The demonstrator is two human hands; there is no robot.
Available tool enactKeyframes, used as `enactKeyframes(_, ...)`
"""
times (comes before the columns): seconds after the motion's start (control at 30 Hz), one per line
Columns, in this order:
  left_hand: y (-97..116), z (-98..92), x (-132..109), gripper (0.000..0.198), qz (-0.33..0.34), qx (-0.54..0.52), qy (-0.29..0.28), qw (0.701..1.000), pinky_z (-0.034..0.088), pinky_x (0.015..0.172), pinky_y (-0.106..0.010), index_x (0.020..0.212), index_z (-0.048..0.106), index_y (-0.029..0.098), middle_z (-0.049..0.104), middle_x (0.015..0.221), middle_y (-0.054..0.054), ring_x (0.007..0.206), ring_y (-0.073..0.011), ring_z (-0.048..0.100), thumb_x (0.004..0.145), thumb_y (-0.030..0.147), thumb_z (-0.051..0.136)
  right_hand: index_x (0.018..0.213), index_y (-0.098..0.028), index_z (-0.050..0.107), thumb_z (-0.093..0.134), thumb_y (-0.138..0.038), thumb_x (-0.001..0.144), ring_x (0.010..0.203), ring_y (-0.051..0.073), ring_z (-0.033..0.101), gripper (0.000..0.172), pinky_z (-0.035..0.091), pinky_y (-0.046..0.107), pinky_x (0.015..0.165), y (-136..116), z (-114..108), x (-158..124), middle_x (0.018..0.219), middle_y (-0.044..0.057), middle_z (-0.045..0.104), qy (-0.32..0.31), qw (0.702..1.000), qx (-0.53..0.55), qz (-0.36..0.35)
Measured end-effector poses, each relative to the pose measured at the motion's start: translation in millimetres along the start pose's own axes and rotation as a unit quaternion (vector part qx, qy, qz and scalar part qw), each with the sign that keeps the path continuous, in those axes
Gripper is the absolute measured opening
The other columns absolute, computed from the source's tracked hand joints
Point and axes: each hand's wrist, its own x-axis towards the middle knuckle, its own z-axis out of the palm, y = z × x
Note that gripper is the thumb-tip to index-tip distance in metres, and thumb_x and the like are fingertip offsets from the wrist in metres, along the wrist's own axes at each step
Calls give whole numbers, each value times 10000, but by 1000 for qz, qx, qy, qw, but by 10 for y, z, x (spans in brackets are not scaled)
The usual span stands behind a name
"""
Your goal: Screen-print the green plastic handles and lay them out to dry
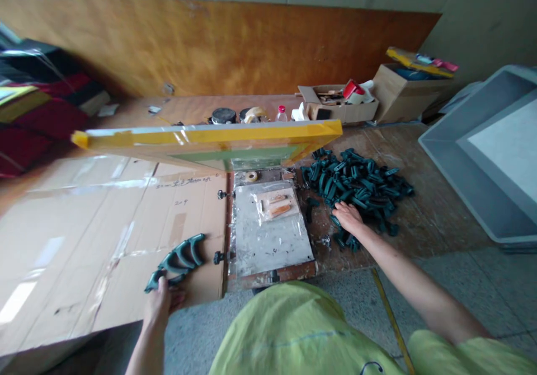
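Several dark green curved plastic pieces [187, 254], shaped like small handles, lie side by side on the cardboard sheet [138, 218] to my left. My left hand [160, 302] is closed on the nearest of these, thumb on top and fingers at its side. To the right, a heap of the same green pieces [356, 182] covers part of the brown tabletop. My right hand [348, 218] is at the heap's near edge, its fingers bent down around one piece; the fingertips are partly hidden. Between my hands is a grey plate [272, 246] bearing a clear bag with orange-brown contents [277, 207].
A yellow-taped frame [210, 135] stands tilted up behind the plate. Black knobs [218, 257] stick out at the plate's left. Further back are dark-lidded tubs [224, 116], a red-capped bottle [281, 114] and cardboard boxes [405, 95]. A large grey bin [465, 196] is at the right.
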Motion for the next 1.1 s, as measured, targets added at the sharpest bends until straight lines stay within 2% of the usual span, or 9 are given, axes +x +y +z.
enactKeyframes(0.1,64,-70,-24,437,-61,17,0,998,508,420,-328,610,537,201,591,439,-68,410,-220,589,830,567,445,981,-159,648,490,-93,824,1108,254,525,232,378,356,892,-51,-64,74,1106,139,642,87,996,15,-3)
enactKeyframes(0.2,288,-40,-152,395,39,-14,44,998,491,437,-290,652,559,188,566,427,-13,400,-178,554,779,559,517,1004,-160,592,553,-184,820,938,241,595,189,418,318,785,-287,-201,250,954,105,672,182,978,102,20)
enactKeyframes(0.27,612,73,-286,386,111,-75,50,990,481,447,-272,684,565,182,561,443,9,402,-155,536,771,555,520,1032,-176,559,575,-237,840,834,226,613,202,428,302,713,-597,-329,421,914,80,673,231,958,169,3)
enactKeyframes(0.37,1272,299,-525,423,198,-134,4,971,478,467,-252,734,595,164,602,514,5,434,-136,549,742,586,562,1047,-178,546,606,-248,855,901,242,604,213,440,326,768,-1154,-527,669,979,102,661,283,933,197,-103)
enactKeyframes(0.5,2046,467,-846,429,293,-206,-73,931,461,491,-202,795,616,157,622,561,5,469,-101,555,762,584,601,1153,-148,553,577,-286,893,1035,259,542,295,415,373,873,-1627,-656,801,1106,131,612,256,931,145,-218)
enactKeyframes(0.67,2597,422,-1159,409,359,-290,-85,883,445,473,-169,840,615,159,614,550,17,449,-77,541,789,565,622,1287,-202,558,483,-216,945,1048,235,504,350,392,364,895,-1662,-592,757,1082,93,616,212,932,124,-268)
enactKeyframes(0.8,2912,402,-1278,412,401,-354,-75,842,442,464,-166,889,579,184,614,562,33,430,-70,526,829,592,566,1317,-196,561,482,-167,932,1063,239,487,395,397,371,928,-1666,-544,768,1061,103,622,226,930,138,-256)
enactKeyframes(0.93,3091,458,-1302,505,409,-344,-104,839,447,466,-179,808,547,178,617,573,5,428,-74,529,870,662,420,1341,-166,542,453,-154,937,1128,240,483,414,370,400,1008,-1711,-509,787,1153,123,617,229,926,133,-269)
enactKeyframes(1.1,2885,410,-1313,528,394,-310,-120,857,475,502,-210,834,604,165,642,619,-27,498,-108,568,884,646,392,1388,-182,487,455,-263,956,1269,261,446,441,262,487,1117,-1367,-596,835,1376,127,530,228,943,111,-214)
